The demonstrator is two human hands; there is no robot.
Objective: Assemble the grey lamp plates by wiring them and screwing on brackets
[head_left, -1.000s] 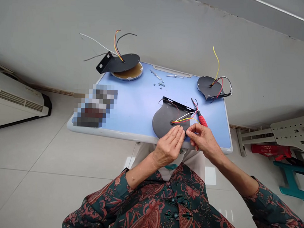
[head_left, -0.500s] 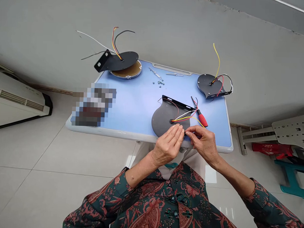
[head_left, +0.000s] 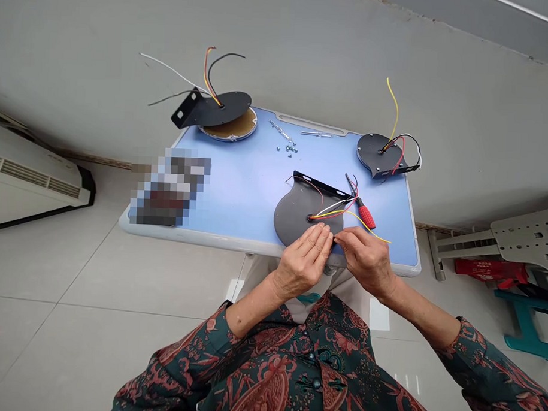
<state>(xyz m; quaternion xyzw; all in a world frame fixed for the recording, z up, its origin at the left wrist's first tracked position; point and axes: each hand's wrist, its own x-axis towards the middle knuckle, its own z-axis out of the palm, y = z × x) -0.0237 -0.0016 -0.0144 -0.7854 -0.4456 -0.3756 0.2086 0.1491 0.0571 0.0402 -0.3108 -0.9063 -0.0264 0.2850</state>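
Note:
A dark grey round metal plate point(head_left: 296, 209) with a slotted, bent-up bracket edge lies near the table's front. White, red and yellow wires come out of its centre hole. My left hand point(head_left: 306, 257) rests flat on the plate's near edge, fingers stretched out side by side. At the plate's right near edge, my right hand point(head_left: 366, 259) is closed in a pinch; whatever is between the fingertips is too small to make out. Just beyond the right hand lies a screwdriver point(head_left: 366, 213) with a red handle, its shaft partly among the wires.
Small screws point(head_left: 290, 148) and metal rods point(head_left: 316, 134) lie at the back of the blue table point(head_left: 238, 192). A wired black plate on a disc point(head_left: 232, 108) stands back left, another wired unit point(head_left: 372, 150) back right. A blurred-out item point(head_left: 171, 190) lies at left.
My right hand has turned slightly, with its fingers curled more, still at the plate's edge. The yellow wire's end now shows over that hand. My left hand stays put.

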